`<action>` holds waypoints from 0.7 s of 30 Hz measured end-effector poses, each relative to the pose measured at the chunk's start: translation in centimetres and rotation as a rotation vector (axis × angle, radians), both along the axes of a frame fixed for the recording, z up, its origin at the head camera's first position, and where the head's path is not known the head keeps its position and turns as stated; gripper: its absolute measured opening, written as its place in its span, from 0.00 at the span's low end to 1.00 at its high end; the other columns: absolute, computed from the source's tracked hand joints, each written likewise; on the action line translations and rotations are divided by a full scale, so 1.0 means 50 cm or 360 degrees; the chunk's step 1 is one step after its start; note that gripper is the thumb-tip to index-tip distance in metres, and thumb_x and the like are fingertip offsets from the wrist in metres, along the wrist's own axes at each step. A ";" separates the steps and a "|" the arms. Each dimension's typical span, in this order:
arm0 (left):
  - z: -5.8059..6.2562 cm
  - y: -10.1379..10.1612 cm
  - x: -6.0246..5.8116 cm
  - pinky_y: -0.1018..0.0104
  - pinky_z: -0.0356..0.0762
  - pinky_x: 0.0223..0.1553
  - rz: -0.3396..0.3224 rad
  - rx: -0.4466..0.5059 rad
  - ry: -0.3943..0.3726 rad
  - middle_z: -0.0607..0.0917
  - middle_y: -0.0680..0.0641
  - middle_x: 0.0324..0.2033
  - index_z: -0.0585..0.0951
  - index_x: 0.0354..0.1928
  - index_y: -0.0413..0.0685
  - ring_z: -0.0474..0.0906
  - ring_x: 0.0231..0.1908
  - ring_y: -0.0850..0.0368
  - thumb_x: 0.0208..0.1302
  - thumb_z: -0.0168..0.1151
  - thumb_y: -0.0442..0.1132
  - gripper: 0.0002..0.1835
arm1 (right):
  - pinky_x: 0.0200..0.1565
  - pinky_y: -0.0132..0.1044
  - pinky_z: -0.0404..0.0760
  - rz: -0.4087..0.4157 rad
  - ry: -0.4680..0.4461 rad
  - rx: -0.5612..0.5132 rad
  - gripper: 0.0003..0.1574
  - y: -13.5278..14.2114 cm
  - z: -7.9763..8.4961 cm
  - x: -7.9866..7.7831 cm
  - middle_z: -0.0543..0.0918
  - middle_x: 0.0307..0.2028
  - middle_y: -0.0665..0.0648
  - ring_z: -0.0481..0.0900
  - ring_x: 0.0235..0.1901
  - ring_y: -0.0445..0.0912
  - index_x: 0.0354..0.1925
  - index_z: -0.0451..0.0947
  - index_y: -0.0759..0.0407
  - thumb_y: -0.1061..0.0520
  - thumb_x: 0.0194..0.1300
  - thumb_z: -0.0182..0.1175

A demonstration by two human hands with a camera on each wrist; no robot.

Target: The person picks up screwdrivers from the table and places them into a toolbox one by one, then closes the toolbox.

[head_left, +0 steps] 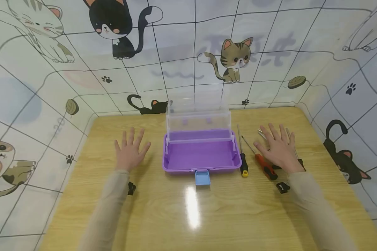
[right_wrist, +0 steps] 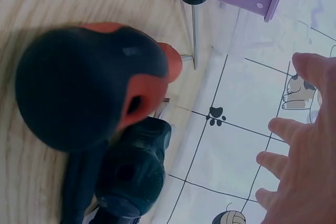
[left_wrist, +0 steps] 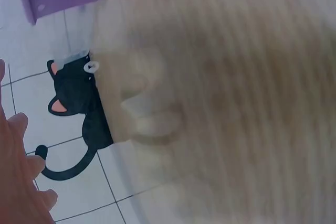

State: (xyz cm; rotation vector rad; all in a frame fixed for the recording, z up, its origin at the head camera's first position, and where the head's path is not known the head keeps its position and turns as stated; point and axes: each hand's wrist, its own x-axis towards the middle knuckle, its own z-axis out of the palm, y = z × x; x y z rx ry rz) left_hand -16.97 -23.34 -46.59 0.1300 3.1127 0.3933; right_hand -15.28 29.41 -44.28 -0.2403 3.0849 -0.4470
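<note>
A purple toolbox [head_left: 201, 155] stands on the table, its clear lid [head_left: 198, 122] raised and a blue latch [head_left: 202, 178] hanging at the front. Nothing lies inside it. To its left my left hand [head_left: 130, 151] is spread flat, holding nothing. My right hand [head_left: 279, 148] is spread too, over several tools at the box's right, partly hiding them. Nearest the box lies a black screwdriver [head_left: 244, 164] with a yellow end. A red-and-black screwdriver [head_left: 265, 167] lies beside the right hand; its handle [right_wrist: 94, 85] looms large in the right wrist view, with another dark handle [right_wrist: 131, 174] below.
The wooden table [head_left: 163, 216] meets a cat-patterned sheet [head_left: 182, 62] at the back and sides. Small black pieces [head_left: 131, 188] sit at both wrists. The raised lid stands close to the back sheet.
</note>
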 end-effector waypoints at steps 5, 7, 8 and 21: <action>-0.030 0.013 0.000 0.28 0.26 0.62 -0.0017 0.0020 0.0015 0.39 0.44 0.75 0.47 0.77 0.64 0.31 0.72 0.36 0.68 0.30 0.71 0.40 | 0.60 0.68 0.18 0.0013 0.0026 -0.0023 0.50 0.000 -0.011 0.004 0.43 0.74 0.66 0.22 0.71 0.61 0.77 0.42 0.48 0.29 0.68 0.43; -0.035 0.017 -0.002 0.28 0.26 0.62 -0.0012 0.0047 0.0020 0.39 0.44 0.75 0.48 0.77 0.64 0.31 0.72 0.36 0.68 0.31 0.71 0.40 | 0.60 0.69 0.19 0.0014 0.0027 -0.0026 0.50 0.001 -0.012 0.004 0.43 0.74 0.66 0.22 0.71 0.62 0.77 0.42 0.49 0.29 0.69 0.43; -0.034 0.020 -0.005 0.28 0.25 0.62 -0.0009 0.0049 0.0015 0.38 0.44 0.75 0.47 0.77 0.65 0.30 0.72 0.37 0.68 0.31 0.71 0.40 | 0.60 0.70 0.20 0.0011 0.0031 -0.0025 0.50 0.003 -0.010 0.005 0.44 0.74 0.66 0.22 0.71 0.62 0.77 0.43 0.49 0.29 0.69 0.42; -0.022 0.062 0.019 0.31 0.27 0.64 -0.0072 0.0192 0.0019 0.36 0.44 0.75 0.43 0.77 0.65 0.28 0.72 0.40 0.70 0.34 0.68 0.39 | 0.60 0.73 0.42 0.0043 0.0135 -0.0103 0.47 -0.010 -0.025 0.037 0.54 0.71 0.70 0.40 0.70 0.68 0.76 0.49 0.50 0.35 0.68 0.51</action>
